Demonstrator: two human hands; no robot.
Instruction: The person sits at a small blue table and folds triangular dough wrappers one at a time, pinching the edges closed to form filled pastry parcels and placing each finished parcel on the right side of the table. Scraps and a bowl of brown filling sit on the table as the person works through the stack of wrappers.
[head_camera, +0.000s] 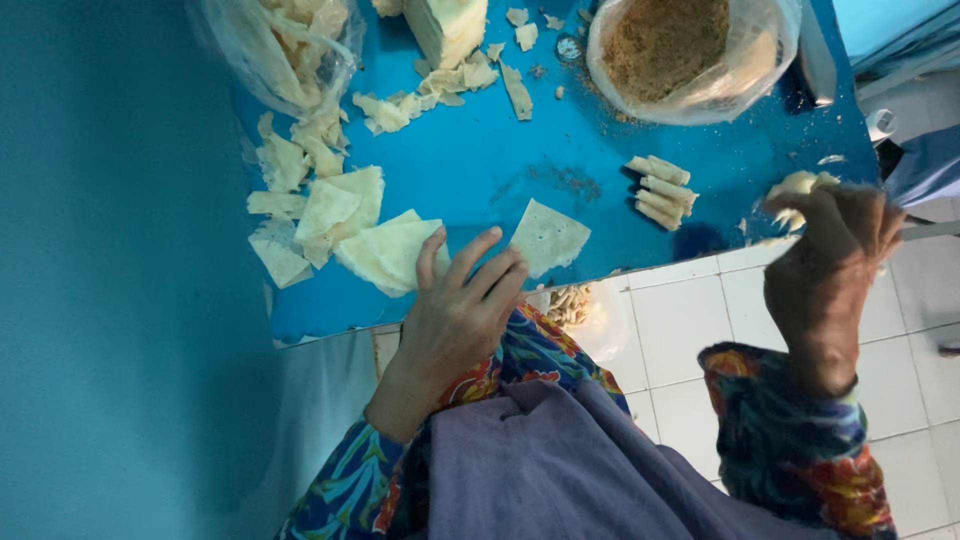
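Wrapper square (548, 236) lies flat on the blue table (480, 160); our left hand (455, 305) steadies it, fingers spread. Our right hand (830, 250) pinches pale filling (797, 184). We should keep portions small.

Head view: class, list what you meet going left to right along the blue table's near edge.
Pile of pale square wrapper sheets → left hand → single pale wrapper sheet → stack of small rolled pastry sticks → right hand, its grip closed on a pale crumpled piece of dough.
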